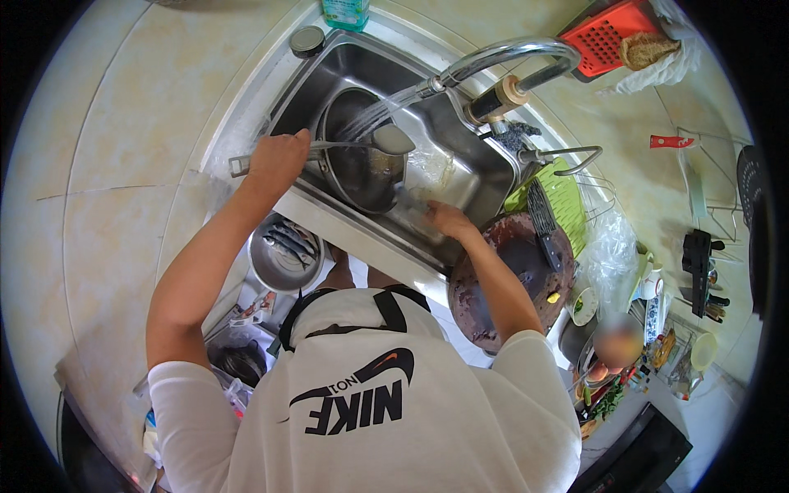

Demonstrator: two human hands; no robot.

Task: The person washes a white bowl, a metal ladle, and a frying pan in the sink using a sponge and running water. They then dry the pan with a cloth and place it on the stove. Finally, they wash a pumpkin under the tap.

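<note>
My left hand point(277, 161) grips the handle of a dark metal wok point(351, 179) and the handle of a metal ladle or turner point(394, 140). The wok rests tilted in a stainless steel sink point(487, 197), and the utensil's head lies over its opening. Water sprays into the wok from a curved chrome faucet point(524, 49). Near the wok's lower right rim, my right hand point(449, 220) holds a pale item point(410, 202), too blurred by motion to identify. Some wet residue shows on the sink's bottom.
Right of the sink, a cleaver point(543, 228) lies on a round wooden chopping block point(478, 308), beside a green board point(570, 209). Below the sink's front edge, a metal bowl point(262, 271) holds several fish point(290, 243). A lidded jar point(307, 42) and a green bottle point(346, 13) stand behind.
</note>
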